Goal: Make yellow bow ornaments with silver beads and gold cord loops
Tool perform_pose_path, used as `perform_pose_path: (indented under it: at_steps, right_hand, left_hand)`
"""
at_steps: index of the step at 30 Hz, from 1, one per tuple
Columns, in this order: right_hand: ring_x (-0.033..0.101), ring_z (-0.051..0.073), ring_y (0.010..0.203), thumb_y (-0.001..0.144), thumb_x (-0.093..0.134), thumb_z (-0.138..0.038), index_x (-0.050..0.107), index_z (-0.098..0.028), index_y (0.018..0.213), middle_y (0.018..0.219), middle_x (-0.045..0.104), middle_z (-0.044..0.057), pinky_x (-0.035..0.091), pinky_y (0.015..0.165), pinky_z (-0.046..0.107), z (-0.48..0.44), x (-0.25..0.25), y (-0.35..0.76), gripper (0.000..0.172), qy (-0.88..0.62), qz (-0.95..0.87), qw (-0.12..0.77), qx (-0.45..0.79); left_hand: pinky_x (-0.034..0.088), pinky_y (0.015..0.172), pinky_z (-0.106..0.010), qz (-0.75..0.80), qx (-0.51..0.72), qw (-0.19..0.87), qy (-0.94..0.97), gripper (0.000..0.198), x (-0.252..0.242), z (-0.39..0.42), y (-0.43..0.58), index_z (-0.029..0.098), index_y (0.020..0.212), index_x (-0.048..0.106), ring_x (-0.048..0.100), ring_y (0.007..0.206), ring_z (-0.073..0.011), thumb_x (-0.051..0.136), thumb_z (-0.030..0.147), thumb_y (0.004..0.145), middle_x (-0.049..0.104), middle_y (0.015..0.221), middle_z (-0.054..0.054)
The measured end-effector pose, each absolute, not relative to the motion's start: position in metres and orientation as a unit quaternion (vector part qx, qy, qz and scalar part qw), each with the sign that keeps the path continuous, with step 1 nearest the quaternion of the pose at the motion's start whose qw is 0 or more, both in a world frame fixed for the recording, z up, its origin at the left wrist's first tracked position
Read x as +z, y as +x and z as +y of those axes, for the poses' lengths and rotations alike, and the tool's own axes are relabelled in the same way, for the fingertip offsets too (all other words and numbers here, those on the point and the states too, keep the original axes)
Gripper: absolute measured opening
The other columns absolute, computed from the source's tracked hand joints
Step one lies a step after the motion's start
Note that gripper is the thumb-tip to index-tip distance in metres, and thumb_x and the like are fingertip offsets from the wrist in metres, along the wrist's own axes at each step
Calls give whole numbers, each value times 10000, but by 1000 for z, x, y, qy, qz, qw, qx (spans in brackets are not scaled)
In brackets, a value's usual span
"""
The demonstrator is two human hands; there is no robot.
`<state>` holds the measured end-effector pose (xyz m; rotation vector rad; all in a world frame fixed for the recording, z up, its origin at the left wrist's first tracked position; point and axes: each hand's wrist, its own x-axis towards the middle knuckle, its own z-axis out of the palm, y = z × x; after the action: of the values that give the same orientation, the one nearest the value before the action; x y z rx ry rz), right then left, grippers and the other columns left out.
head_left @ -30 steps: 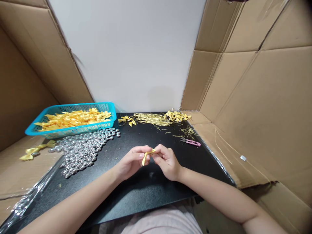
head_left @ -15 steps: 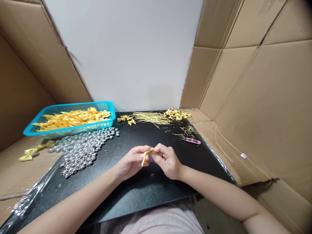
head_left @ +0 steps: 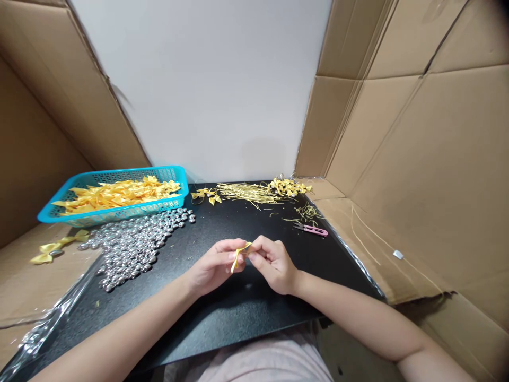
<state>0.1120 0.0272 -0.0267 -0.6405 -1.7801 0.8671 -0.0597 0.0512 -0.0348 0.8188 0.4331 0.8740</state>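
Between the fingertips of both hands, above the black table (head_left: pixel 222 329), is a small yellow ribbon bow (head_left: pixel 237 258). My left hand (head_left: pixel 214 266) pinches the bow from the left, its thumb and forefinger closed on the ribbon. From the right, my right hand (head_left: pixel 274 264) has thumb and forefinger pressed together at the bow's other side. Its fingers hide whatever finer part lies between them. The hands almost touch each other.
A blue basket (head_left: pixel 181 185) of yellow bows stands at the back left, with silver beads (head_left: pixel 135 246) spread before it. Gold cord lengths (head_left: pixel 248 192), finished bows (head_left: pixel 288 187), cord scraps (head_left: pixel 308 212) and pink thread snips (head_left: pixel 316 230) lie farther back. Cardboard walls (head_left: pixel 445 159) flank the table.
Almost nothing differs. The bow has turned slightly between the fingers, and both hands stay in nearly the same place.
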Motion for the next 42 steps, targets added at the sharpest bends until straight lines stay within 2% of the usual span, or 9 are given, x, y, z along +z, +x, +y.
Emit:
perform_pose_path:
  at_steps: [15,29,35,42]
  right_hand:
    - [280,57,396,890,462,-308,493,-193,759,480,402,-84,250,410,197,26,-25,112,177,-278,-738,500,358]
    - [249,47,391,874,480,-214,500,-184,738,485,327,-98,209,405,195,27,-27,113,141,-272,-742,510,340]
    - [288,47,402,888,465,-226,526,-174,768,504,415,-79,237,419,192,27,-27,112,144,-276,-749,507,325]
    - [350,58,413,894,467,-207,517,-186,782,518,440,-74,303,441,180,26,-27,111,125,-260,-745,525,320]
  left_hand:
    - [363,525,-196,211,411,801,381,205,-36,52,-60,204,767,783,508,536,-84,849,213,573,649,583,0]
    - [339,525,-194,202,411,793,401,212,-33,52,-60,219,772,798,491,528,-71,863,220,570,658,580,0]
    - [348,515,-184,202,418,779,423,200,-33,53,-60,207,750,798,505,538,-69,873,230,567,647,602,2]
    - [331,508,-186,201,420,767,441,200,-32,52,-59,221,756,799,496,544,-71,873,249,572,615,606,10]
